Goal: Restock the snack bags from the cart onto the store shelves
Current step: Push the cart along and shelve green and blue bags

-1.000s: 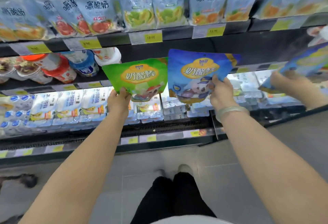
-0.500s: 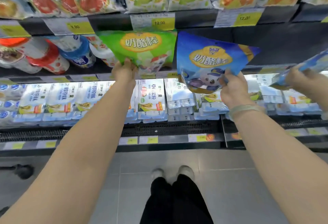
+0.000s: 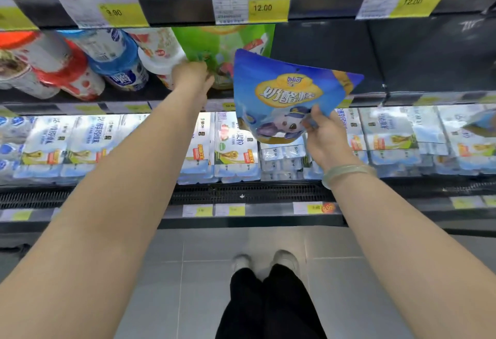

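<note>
Just above the centre of the frame the left hand [image 3: 192,75] reaches into the middle shelf [image 3: 402,94], its fingers closed on the lower edge of a green snack bag [image 3: 222,43] that stands inside the shelf opening, beside white bottles [image 3: 158,51] with blue and red labels to its left. Right of centre the right hand [image 3: 326,134] holds a blue snack bag [image 3: 284,94] in front of the shelf edge, fingers pinching its lower right corner; the bag is tilted, its top leaning toward the right. A pale bangle [image 3: 346,173] circles the right wrist. The shelf space to the right of the green bag is dark. Across the top of the frame run yellow price tags [image 3: 263,7], 1 reading 12.00. Below the hands, white yoghurt multipacks [image 3: 236,145] fill the lit lower shelf. At the bottom centre, black trousers and pale shoes [image 3: 284,259] stand on grey floor tiles [image 3: 174,298].
</note>
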Action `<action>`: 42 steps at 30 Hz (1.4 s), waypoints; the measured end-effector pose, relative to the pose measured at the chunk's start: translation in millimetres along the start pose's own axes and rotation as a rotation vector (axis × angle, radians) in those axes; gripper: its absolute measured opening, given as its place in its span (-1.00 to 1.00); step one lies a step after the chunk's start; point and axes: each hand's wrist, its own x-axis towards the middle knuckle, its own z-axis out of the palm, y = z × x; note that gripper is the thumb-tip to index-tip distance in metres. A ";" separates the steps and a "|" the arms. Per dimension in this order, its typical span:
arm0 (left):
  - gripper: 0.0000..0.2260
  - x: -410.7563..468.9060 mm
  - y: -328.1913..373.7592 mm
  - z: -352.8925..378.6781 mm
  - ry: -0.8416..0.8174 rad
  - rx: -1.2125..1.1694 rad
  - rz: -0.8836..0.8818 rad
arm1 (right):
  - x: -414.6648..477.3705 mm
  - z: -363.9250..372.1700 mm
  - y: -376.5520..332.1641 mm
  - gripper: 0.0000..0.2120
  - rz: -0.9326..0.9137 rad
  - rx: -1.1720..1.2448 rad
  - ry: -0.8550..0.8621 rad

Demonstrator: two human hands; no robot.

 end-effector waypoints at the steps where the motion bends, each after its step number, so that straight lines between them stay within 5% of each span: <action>1: -0.60 -4.1 -4.7 -1.5 -0.037 0.063 -0.007 | 0.8 4.4 0.0 -0.85 -0.002 0.005 -0.013; 6: -0.36 -39.6 -32.3 -22.8 -0.159 0.193 -0.167 | 0.8 37.7 -4.3 -0.82 -0.033 0.021 -0.081; 9: -0.61 -53.5 -32.8 -29.7 -0.338 0.157 -0.145 | 1.4 61.1 -8.1 -0.81 -0.009 0.032 -0.126; 16: -0.86 -27.7 -14.3 -22.7 -0.198 -0.138 0.065 | 9.1 108.2 -20.2 -0.92 -0.126 -0.228 -0.117; 20: -0.68 -7.4 -18.5 -7.8 -0.093 -0.307 -0.096 | 16.7 128.0 -20.3 -0.38 0.132 -0.585 0.167; 22: -0.63 -2.8 -21.3 -2.5 -0.045 -0.359 -0.179 | 16.2 137.5 -19.5 -0.26 0.291 -0.588 0.225; 26: -0.68 -0.8 -17.0 7.2 -0.030 -0.312 -0.205 | 18.2 149.3 -5.9 -0.78 0.294 -0.424 0.030; 28: -0.65 1.6 -9.1 10.7 0.004 -0.275 -0.197 | 20.9 152.2 -4.2 -0.87 0.262 -0.467 0.024; 32: -0.66 0.8 9.1 12.0 0.033 -0.181 -0.196 | 22.0 159.9 2.0 -0.38 0.299 -0.550 -0.032; 34: -0.75 -2.2 10.2 12.7 0.059 -0.149 -0.143 | 18.2 158.8 8.3 -0.27 0.182 -0.636 0.019; 36: -0.91 -7.5 5.5 13.6 0.177 -0.078 0.042 | 15.7 153.0 10.8 -0.53 -0.103 -0.619 0.086; 38: -0.87 -16.4 2.1 13.8 0.230 -0.181 0.323 | 10.3 149.5 10.6 -0.73 -0.312 -0.558 0.056; 42: -0.70 -24.9 -6.9 16.8 0.015 -0.292 0.444 | 10.9 155.5 10.7 -0.86 -0.397 -0.517 -0.096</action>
